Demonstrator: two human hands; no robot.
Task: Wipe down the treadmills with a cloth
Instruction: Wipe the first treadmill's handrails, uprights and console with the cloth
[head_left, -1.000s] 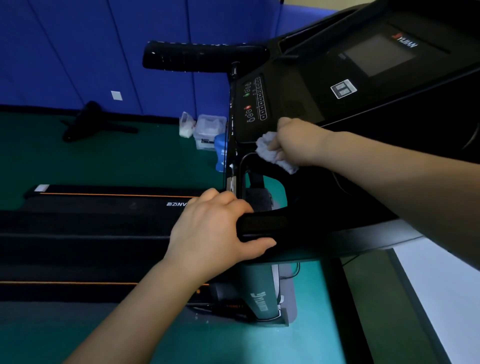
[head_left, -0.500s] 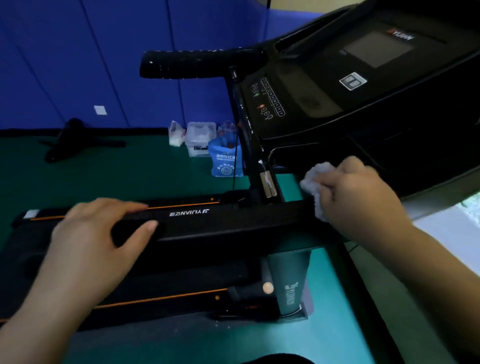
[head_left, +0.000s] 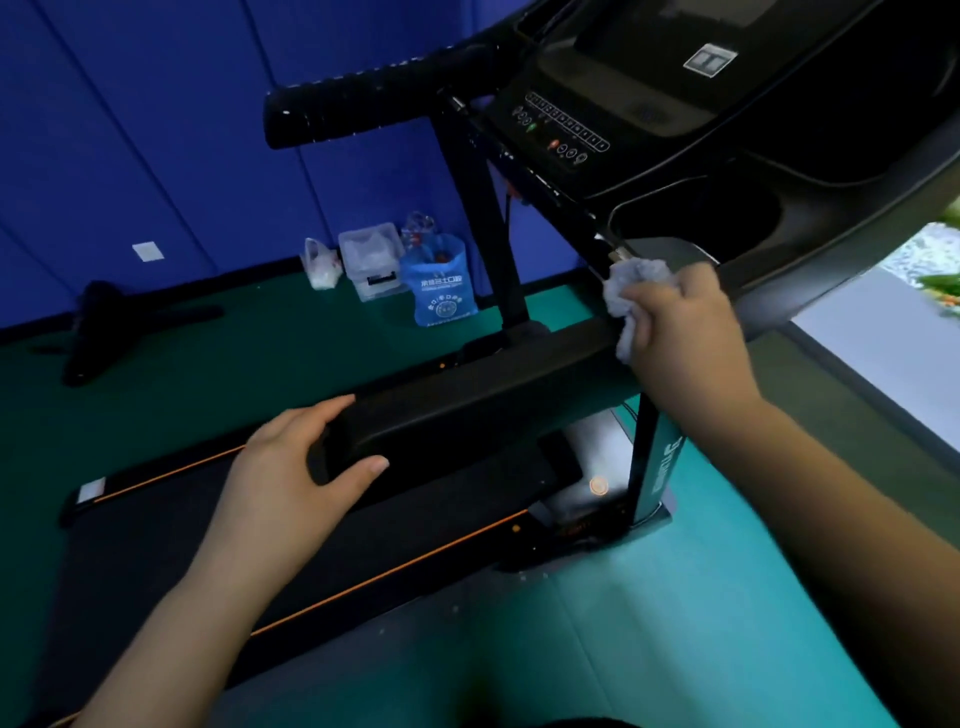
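Two bare hands on a black treadmill, one pressing a cloth to its near handrail

The left hand grips the free end of the handrail, fingers curled over the top and thumb along the side. The right hand clutches a crumpled pale cloth against the rail's other end, just below the console. The far handlebar and its black upright cross in front of a blue wall. Behind them, on the green floor, a blue bag, a clear plastic box and a white bag sit together; a dark object lies well apart
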